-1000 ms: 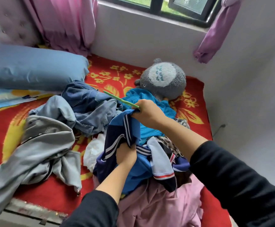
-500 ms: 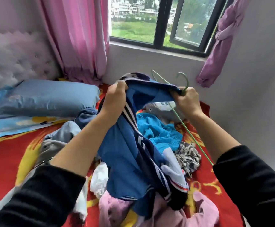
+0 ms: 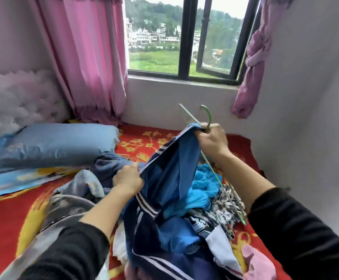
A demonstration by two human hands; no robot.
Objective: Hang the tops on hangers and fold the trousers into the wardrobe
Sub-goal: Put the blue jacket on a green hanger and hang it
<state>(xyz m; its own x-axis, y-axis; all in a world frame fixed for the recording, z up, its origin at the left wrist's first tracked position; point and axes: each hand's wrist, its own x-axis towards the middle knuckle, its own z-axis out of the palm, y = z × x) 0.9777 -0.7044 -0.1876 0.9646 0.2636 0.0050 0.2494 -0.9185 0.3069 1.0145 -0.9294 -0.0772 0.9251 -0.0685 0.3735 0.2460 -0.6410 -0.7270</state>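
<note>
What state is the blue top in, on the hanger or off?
Off. The left hand and right hand stretch the top between them; the right also grips the hanger, whose arms stick out bare.

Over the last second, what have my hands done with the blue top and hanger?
Both hands lifted the blue top and green hanger off the clothes pile; the left hand then dropped lower along its striped edge. The right hand still grips hanger and top together.

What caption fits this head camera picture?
Left hand grips a blue striped top; right hand holds it against a green hanger.
</note>
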